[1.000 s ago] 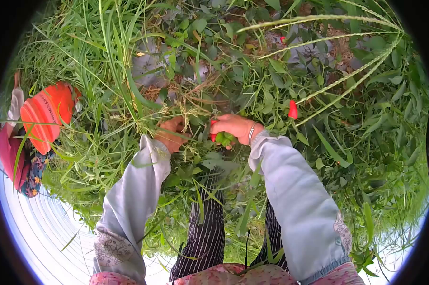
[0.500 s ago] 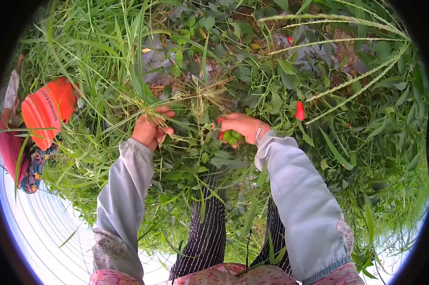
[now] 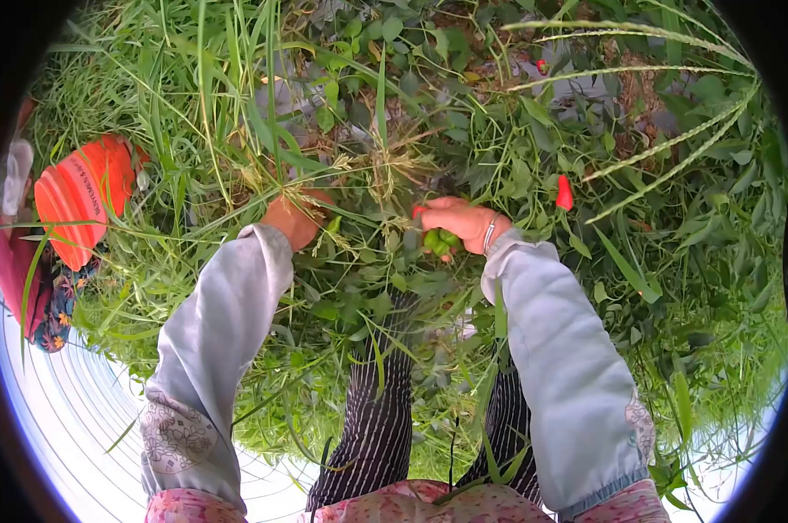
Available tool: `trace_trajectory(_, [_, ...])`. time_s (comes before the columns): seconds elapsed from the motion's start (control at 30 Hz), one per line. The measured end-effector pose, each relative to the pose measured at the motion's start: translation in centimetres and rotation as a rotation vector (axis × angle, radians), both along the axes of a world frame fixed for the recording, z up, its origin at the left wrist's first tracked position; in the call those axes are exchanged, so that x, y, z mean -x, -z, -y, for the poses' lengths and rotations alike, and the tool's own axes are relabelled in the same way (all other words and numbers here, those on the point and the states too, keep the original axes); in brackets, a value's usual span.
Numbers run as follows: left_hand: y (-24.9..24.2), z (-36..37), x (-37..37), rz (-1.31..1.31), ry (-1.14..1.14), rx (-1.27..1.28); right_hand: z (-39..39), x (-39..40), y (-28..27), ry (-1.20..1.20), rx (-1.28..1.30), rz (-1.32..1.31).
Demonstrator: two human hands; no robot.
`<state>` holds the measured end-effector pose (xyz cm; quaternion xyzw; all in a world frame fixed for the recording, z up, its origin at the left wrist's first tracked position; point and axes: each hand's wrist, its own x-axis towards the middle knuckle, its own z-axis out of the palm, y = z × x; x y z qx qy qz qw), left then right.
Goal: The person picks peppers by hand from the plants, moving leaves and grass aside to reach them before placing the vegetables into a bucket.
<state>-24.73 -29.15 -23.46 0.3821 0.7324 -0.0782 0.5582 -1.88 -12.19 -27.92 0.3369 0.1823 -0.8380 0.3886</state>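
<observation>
My right hand [image 3: 462, 225], with a bangle at the wrist, is closed around green peppers [image 3: 441, 241], and a bit of red [image 3: 418, 212] shows at its fingertips. To its left, my left hand [image 3: 298, 218] reaches into the grass and leaves, which hide its fingers. Thin seed heads of grass [image 3: 385, 170] stand between the two hands. A red pepper [image 3: 565, 193] hangs among the leaves right of my right hand, and a smaller red one [image 3: 542, 66] shows farther up.
At the far left, another person in an orange striped hat [image 3: 84, 200] is partly in view. Long grass stalks [image 3: 673, 148] arch across the upper right. Dense plants surround my striped trousers [image 3: 372, 427].
My left hand has moved up and to the right, deeper into the plants, and its fingers have gone out of sight. My right hand still holds the green peppers.
</observation>
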Motion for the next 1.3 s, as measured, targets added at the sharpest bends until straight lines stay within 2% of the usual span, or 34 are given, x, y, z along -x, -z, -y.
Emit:
trace_trajectory(0.03, [-0.9,-0.8,0.3,0.014,0.05,0.103,-0.2,0.1,-0.1,-0.009,-0.007,-0.017])
trace_trajectory(0.07, [-1.9,-1.4,0.3,-0.022,0.055,0.004,-0.3,0.2,-0.3,0.002,-0.006,-0.008])
trace_trajectory(0.2, [-2.4,-1.8,0.2,0.269,-0.348,0.282,0.0,0.3,-0.4,0.041,-0.01,0.02])
trace_trajectory(0.27, [-0.9,1.2,0.1,0.392,-0.549,0.325,0.2,0.2,-0.3,0.045,-0.013,0.035])
trace_trajectory(0.37, [-0.7,0.9,-0.8,0.52,-0.687,0.464,0.4,0.2,0.1,0.055,-0.029,0.032])
trace_trajectory(0.43, [-1.2,-0.7,-0.9,0.646,-0.559,0.453,0.9,0.0,0.6,0.11,-0.062,0.001])
trace_trajectory(0.47, [-1.3,-1.1,-1.5,0.556,-0.629,0.437,0.6,0.0,0.1,0.096,-0.093,0.049])
trace_trajectory(0.53, [-1.0,-1.6,-1.9,0.591,-0.677,0.341,1.4,-0.3,1.0,0.079,-0.112,-0.031])
trace_trajectory(0.6, [-0.4,-1.7,-3.1,0.41,-0.77,0.351,1.5,-0.5,1.8,-0.011,-0.195,-0.06])
trace_trajectory(0.7, [-0.1,-2.2,-3.4,0.6,-1.069,0.429,1.4,0.0,0.4,0.078,-0.263,-0.044])
trace_trajectory(0.73, [-0.1,-2.2,-3.5,0.632,-1.087,0.425,1.3,-0.1,0.5,0.079,-0.278,-0.115])
trace_trajectory(0.83, [-0.3,-1.9,-3.5,0.722,-1.129,0.404,1.3,-0.1,0.6,-0.036,-0.371,-0.116])
trace_trajectory(0.87, [-0.8,-2.9,-3.1,0.804,-1.065,0.39,0.9,-0.1,0.5,-0.031,-0.258,-0.048])
trace_trajectory(0.9, [-0.4,-2.5,-3.0,0.698,-0.994,0.292,0.9,-0.1,0.6,-0.053,-0.302,-0.061])
trace_trajectory(0.97, [1.3,-0.8,-3.4,0.486,-0.854,0.109,1.4,-0.1,1.1,-0.053,-0.223,-0.014])
trace_trajectory(1.0, [2.0,-0.1,-3.6,0.318,-0.707,-0.054,1.4,0.0,1.3,-0.043,-0.212,-0.044])
trace_trajectory(1.07, [-0.4,-0.9,-3.9,0.051,-0.515,-0.366,1.6,-0.1,1.3,-0.025,-0.181,-0.091])
trace_trajectory(1.13, [-4.6,-3.6,-4.2,-0.278,-0.179,-0.282,2.1,-0.1,2.1,0.004,-0.209,-0.131])
trace_trajectory(1.23, [-7.2,-5.5,-4.4,-0.404,-0.01,-0.496,1.1,0.6,-0.1,-0.02,-0.195,-0.071])
trace_trajectory(1.27, [-7.3,-5.8,-4.3,-0.353,0.038,-0.643,1.4,0.4,0.2,-0.004,-0.172,-0.057])
trace_trajectory(1.3, [-7.2,-5.9,-4.8,-0.317,0.128,-0.581,1.5,0.4,0.4,0.011,-0.151,-0.048])
